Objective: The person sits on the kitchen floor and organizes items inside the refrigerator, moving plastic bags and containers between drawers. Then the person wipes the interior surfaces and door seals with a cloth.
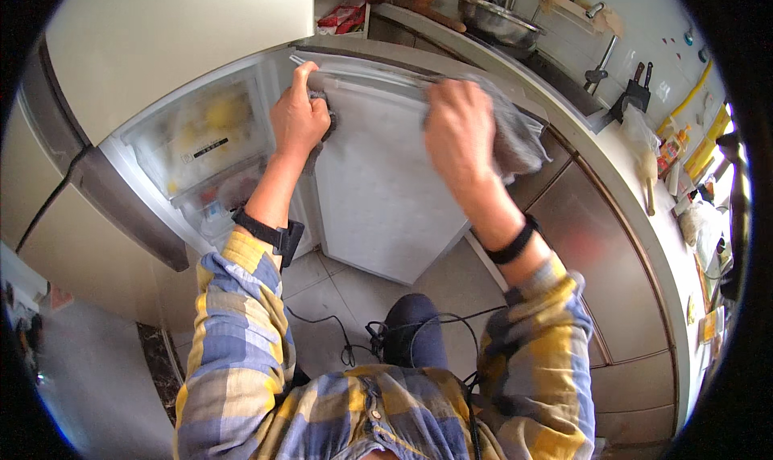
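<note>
A refrigerator's freezer door [386,176] stands open before me, its pale inner panel facing up towards the camera. My left hand [300,113] is at the door's upper left corner, one finger raised to its edge and the others curled by a dark grey cloth [330,119]. Near the door's upper right part, my right hand [460,131] is closed on a grey cloth [518,137] and slightly blurred. Left of the door, clear-fronted freezer drawers [199,140] show yellow and other items inside.
A counter [646,218] curves along the right, bearing a steel basin [500,22], a knife block [631,98], bottles and bags. Lower cabinets [598,249] stand beneath. Black cables [344,330] hang before my knee above the tiled floor [314,285].
</note>
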`<state>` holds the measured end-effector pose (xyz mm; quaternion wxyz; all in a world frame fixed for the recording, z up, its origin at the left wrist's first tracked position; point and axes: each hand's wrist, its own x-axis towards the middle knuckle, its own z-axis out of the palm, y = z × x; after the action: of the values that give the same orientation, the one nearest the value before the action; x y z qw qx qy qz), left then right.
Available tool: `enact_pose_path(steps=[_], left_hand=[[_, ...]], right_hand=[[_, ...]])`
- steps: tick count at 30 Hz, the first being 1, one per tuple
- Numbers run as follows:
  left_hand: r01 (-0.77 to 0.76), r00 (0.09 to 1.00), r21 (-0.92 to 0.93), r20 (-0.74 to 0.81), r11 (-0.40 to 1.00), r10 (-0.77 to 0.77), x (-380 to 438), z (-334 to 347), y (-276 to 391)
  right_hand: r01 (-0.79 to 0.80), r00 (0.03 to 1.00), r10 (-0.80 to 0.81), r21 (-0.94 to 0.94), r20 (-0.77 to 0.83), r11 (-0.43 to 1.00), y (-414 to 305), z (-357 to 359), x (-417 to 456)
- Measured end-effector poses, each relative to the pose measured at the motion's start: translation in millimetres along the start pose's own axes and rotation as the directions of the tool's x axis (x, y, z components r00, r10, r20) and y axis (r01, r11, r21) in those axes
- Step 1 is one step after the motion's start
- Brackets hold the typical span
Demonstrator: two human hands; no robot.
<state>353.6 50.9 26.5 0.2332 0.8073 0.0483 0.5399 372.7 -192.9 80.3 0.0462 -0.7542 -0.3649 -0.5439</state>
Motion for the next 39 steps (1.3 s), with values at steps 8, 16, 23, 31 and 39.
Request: enact_pose_path(steps=[8,16,23,31,39], left_hand=[[-0.019,0.999,0.078,-0.025,0.997,0.021,1,-5,-8],[-0.031,0.999,0.054,-0.029,0.998,0.033,2,-2,-4],[-0.016,0.999,-0.011,-0.048,1.0,0.015,-1,3,-3],[-0.001,0.993,0.086,-0.115,0.996,0.011,0,7,-5],[0.012,0.997,0.067,-0.072,0.998,-0.007,-1,1,-1]], right_hand=[[0.108,0.993,-0.112,0.105,0.032,0.989,-11,9,16],[-0.109,0.991,0.12,-0.178,0.058,0.978,63,-59,-33],[0.01,0.999,-0.004,-0.112,0.054,0.994,-15,19,9],[-0.001,0.998,0.005,0.056,-0.067,0.998,-3,9,10],[-0.169,0.985,0.169,0.02,0.023,0.985,68,-65,-35]])
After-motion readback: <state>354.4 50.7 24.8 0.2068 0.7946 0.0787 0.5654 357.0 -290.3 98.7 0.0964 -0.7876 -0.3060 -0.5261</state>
